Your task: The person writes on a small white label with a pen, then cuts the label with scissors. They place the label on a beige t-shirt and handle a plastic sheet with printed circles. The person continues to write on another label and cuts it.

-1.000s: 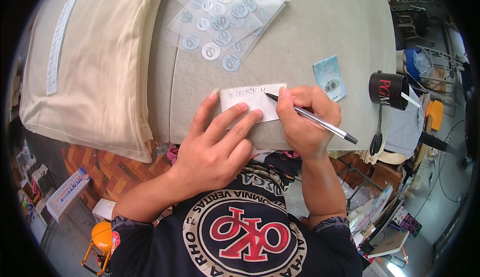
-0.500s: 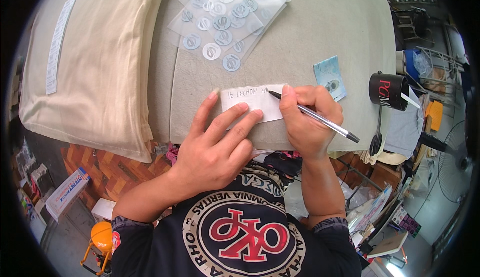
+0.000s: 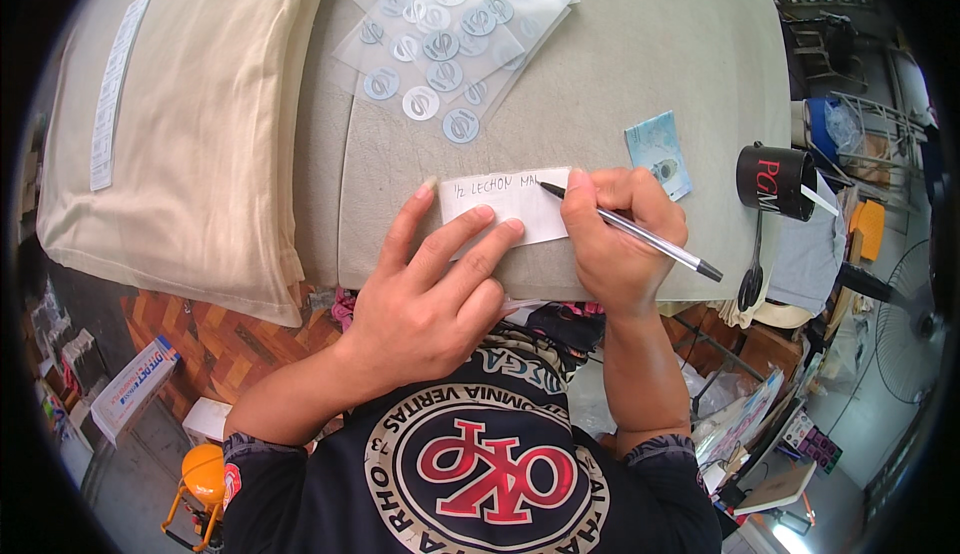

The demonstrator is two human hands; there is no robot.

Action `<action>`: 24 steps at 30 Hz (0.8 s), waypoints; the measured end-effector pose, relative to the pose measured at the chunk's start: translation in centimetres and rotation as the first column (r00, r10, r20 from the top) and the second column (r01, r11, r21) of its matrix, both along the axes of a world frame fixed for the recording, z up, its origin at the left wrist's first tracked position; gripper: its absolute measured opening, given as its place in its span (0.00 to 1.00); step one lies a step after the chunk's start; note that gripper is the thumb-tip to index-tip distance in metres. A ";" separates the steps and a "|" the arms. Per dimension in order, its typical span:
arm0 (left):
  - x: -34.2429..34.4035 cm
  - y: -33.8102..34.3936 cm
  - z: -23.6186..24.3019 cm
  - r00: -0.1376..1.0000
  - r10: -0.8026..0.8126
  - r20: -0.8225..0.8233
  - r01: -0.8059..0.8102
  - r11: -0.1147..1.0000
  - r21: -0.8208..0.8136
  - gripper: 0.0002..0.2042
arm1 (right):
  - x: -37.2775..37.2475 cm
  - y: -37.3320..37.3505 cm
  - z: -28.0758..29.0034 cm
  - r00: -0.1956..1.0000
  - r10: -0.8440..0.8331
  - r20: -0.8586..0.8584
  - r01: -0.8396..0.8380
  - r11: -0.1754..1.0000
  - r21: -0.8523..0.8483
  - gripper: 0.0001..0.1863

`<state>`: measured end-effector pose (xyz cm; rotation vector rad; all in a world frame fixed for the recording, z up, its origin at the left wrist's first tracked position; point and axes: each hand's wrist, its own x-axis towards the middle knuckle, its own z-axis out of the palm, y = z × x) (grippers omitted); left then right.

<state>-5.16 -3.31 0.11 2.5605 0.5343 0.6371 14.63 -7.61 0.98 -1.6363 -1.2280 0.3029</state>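
- Compared with a second ago, we see the line of handwriting (image 3: 490, 187) a little longer and the pen (image 3: 655, 241) slightly further right, so we judge the writing to be partway through a word.
- We see the right hand (image 3: 625, 239) closed around the pen, its tip at the white slip (image 3: 547, 222).
- Our left hand (image 3: 430, 299) is spread and grips nothing, fingertips flattening the slip, which lies between both hands.
- Dark handwritten capitals run above the left fingertips.
- Right of the right hand, we find red and white lettering on a black cup (image 3: 757, 182).
- Beyond the left hand, clear sheets (image 3: 510, 64) carry round printed emblems.
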 end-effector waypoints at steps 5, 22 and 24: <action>0.0 0.0 0.0 1.000 0.000 -0.001 0.000 1.000 0.000 0.16 | 0.2 0.0 0.0 0.999 -0.034 -0.013 0.034 0.999 -0.013 0.11; 0.2 -0.1 0.0 1.000 0.015 0.013 -0.015 1.000 0.013 0.16 | 1.1 -1.1 -0.1 0.981 -0.039 -0.188 0.038 0.999 -0.008 0.10; 0.3 -0.1 0.0 1.000 0.015 0.016 -0.015 1.000 0.005 0.16 | 1.0 -1.1 -0.2 0.989 -0.043 -0.141 0.040 0.999 -0.025 0.11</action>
